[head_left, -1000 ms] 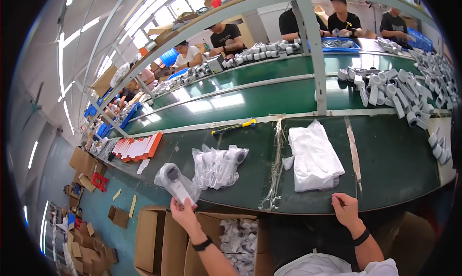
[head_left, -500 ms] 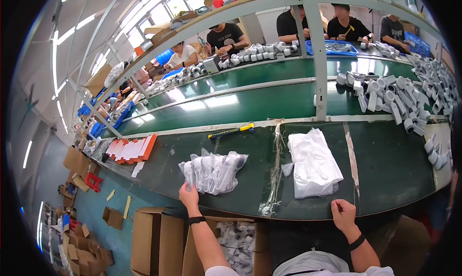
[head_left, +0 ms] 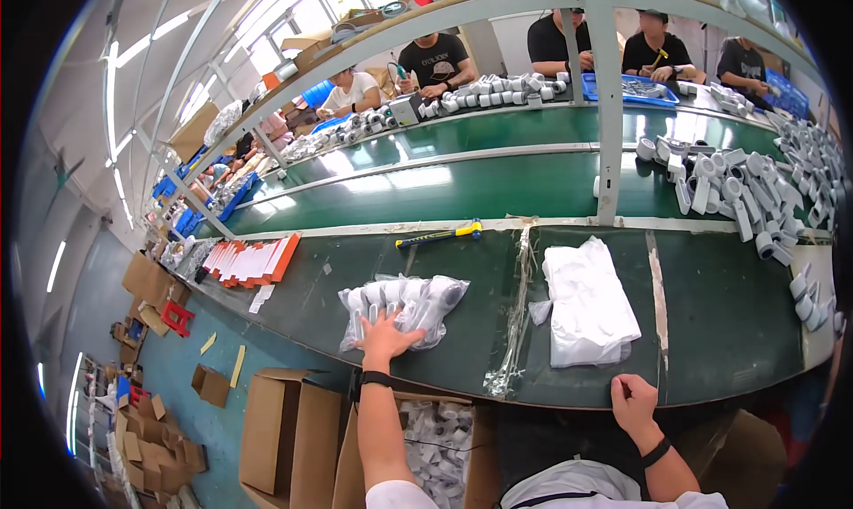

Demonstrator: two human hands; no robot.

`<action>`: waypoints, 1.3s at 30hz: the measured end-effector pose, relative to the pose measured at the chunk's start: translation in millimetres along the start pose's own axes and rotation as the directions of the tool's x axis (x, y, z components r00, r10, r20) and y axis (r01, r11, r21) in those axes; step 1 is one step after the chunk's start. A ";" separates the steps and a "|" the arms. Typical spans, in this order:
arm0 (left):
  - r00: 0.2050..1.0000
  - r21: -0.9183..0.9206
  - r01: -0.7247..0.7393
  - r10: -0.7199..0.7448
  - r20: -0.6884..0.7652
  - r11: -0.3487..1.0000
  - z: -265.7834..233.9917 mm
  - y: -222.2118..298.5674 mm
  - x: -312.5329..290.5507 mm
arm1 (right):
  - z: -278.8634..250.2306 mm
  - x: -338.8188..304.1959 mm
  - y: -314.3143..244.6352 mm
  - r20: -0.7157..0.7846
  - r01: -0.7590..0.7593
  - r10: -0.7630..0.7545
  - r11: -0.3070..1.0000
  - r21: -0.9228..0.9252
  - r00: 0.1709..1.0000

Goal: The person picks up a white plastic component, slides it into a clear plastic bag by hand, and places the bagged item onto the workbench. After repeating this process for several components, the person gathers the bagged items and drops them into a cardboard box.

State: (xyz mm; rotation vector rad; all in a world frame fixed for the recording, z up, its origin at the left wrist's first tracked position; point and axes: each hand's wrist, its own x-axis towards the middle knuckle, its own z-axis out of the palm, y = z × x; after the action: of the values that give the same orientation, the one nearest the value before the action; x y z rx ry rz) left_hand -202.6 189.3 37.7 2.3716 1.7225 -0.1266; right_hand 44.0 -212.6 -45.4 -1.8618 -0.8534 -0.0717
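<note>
A clear plastic bag point(head_left: 433, 306) packed with several white-grey plastic parts lies on the dark green worktop point(head_left: 435, 367). My left hand point(head_left: 387, 336) rests on the near side of this bag, its fingers spread out over the wrap and not closed round it. At the worktop's front edge, my right hand point(head_left: 633, 401) is curled into a loose fist with nothing visible in it. Just beyond that fist lies a stack of white plastic bags point(head_left: 588, 309). A hammer point(head_left: 440, 234) with a yellow-and-black handle lies behind the filled bag.
Orange-and-white flat boxes point(head_left: 253, 260) lie at the left. A heap of grey-white parts point(head_left: 737, 185) covers the right end. Below the edge stands an open carton point(head_left: 482, 456) of parts, beside another carton point(head_left: 267, 429). A white post point(head_left: 609, 109) rises before the green conveyor point(head_left: 426, 189). Co-workers sit beyond.
My left hand has moved from the filled bag's left corner onto its near side, and its fingers have spread. My right hand stays curled at the edge. The view has shifted slightly.
</note>
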 end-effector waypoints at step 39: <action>0.981 -0.046 -0.005 -0.004 -0.192 0.999 28.8 13.0 18.8 | 162.8 14.4 -101.4 0.606 0.498 -0.384 0.867 -0.023 0.696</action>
State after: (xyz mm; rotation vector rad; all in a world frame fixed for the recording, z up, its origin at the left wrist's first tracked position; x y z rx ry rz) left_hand -182.9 196.7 7.5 2.4192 1.7861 0.1455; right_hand -57.1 -49.4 -34.4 -1.8246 -1.7877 0.1407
